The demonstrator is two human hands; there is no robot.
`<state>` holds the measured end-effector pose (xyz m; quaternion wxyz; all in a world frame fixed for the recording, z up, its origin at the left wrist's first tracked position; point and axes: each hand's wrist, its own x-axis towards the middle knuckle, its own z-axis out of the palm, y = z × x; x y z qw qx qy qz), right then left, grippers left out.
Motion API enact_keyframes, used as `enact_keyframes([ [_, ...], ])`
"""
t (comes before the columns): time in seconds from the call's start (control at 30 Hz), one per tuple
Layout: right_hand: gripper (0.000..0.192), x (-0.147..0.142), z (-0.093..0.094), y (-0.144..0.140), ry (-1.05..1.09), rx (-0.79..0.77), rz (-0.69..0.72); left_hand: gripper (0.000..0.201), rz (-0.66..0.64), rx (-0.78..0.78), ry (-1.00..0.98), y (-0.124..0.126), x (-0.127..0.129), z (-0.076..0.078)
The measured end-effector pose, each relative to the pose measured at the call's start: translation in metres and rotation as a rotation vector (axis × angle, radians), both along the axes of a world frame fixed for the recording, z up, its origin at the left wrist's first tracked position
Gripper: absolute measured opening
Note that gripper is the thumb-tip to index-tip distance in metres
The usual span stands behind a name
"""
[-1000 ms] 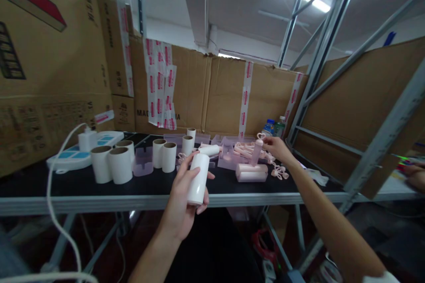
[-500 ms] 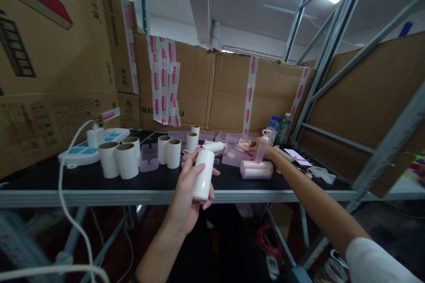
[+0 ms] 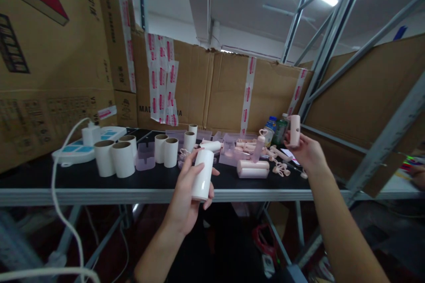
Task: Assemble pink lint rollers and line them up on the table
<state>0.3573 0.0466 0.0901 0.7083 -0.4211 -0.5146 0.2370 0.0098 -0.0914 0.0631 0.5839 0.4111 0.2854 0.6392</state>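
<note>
My left hand [image 3: 189, 196] is closed round a white roll [image 3: 202, 175], held tilted in front of the table edge. Raised at the right, my right hand [image 3: 308, 152] grips a pink cylinder [image 3: 295, 131] with a small dark hole in its side. Between the hands, a pink roller case [image 3: 253, 170] lies on the table with a pink-capped tube [image 3: 259, 149] upright behind it. Loose pink parts [image 3: 281, 169] lie to its right, and more pink pieces [image 3: 245, 145] rest around a clear lilac tray [image 3: 229, 152].
Several white rolls [image 3: 123, 159] with cardboard cores stand at the left, by a lilac holder [image 3: 146, 157]. A power strip [image 3: 76, 152] with a white cable is at the far left. Bottles [image 3: 281, 130] stand at the back right. Cardboard walls [image 3: 195, 84] and metal posts enclose the table.
My right hand has come up from the pink pieces and moved right, now holding the pink cylinder. The left hand keeps the white roll in nearly the same place.
</note>
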Motion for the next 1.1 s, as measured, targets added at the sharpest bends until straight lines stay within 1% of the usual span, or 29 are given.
enact_keyframes([
  [0.07,0.022,0.018,-0.010,-0.020,0.181,-0.060,0.038,0.056,-0.001,-0.008,0.004,0.000,0.002,-0.001],
  [0.13,0.020,0.028,-0.023,-0.044,0.328,-0.093,0.057,0.056,-0.001,-0.018,0.004,0.001,0.005,-0.002],
  [0.23,0.022,0.023,-0.036,-0.079,0.466,-0.090,0.078,0.055,0.003,-0.028,-0.002,0.000,0.010,-0.004],
  [0.3,0.024,0.009,-0.037,-0.099,0.514,-0.059,0.129,0.055,0.000,-0.029,-0.002,-0.001,0.015,-0.005],
  [0.37,0.027,-0.014,-0.031,-0.118,0.522,-0.033,0.196,0.056,-0.004,-0.026,0.003,-0.002,0.019,-0.007],
  [0.43,0.026,-0.042,-0.023,-0.136,0.489,-0.037,0.225,0.057,0.005,-0.022,0.010,-0.003,0.025,-0.010],
  [0.53,0.036,-0.086,-0.019,-0.157,0.422,-0.077,0.238,0.056,0.034,-0.020,0.021,-0.005,0.034,-0.014],
  [0.6,0.046,-0.113,-0.026,-0.165,0.352,-0.159,0.292,0.054,0.057,-0.028,0.039,-0.008,0.040,-0.015],
  [0.67,0.055,-0.136,-0.039,-0.168,0.286,-0.273,0.359,0.053,0.089,-0.043,0.071,-0.011,0.046,-0.015],
  [0.73,0.060,-0.152,-0.053,-0.167,0.247,-0.355,0.404,0.051,0.123,-0.057,0.100,-0.013,0.051,-0.014],
  [0.77,0.061,-0.158,-0.059,-0.165,0.236,-0.372,0.414,0.051,0.138,-0.061,0.108,-0.014,0.053,-0.015],
  [0.83,0.061,-0.167,-0.068,-0.162,0.220,-0.379,0.417,0.052,0.166,-0.064,0.110,-0.014,0.055,-0.016],
  [0.9,0.058,-0.172,-0.073,-0.161,0.178,-0.379,0.397,0.053,0.197,-0.059,0.110,-0.013,0.055,-0.020],
  [0.97,0.052,-0.176,-0.074,-0.162,0.121,-0.367,0.335,0.052,0.222,-0.043,0.122,-0.012,0.055,-0.025],
  [1.03,0.051,-0.178,-0.073,-0.165,0.087,-0.359,0.290,0.050,0.220,-0.015,0.139,-0.013,0.056,-0.028],
  [1.1,0.055,-0.180,-0.073,-0.167,0.086,-0.379,0.312,0.048,0.198,0.008,0.149,-0.014,0.058,-0.031],
])
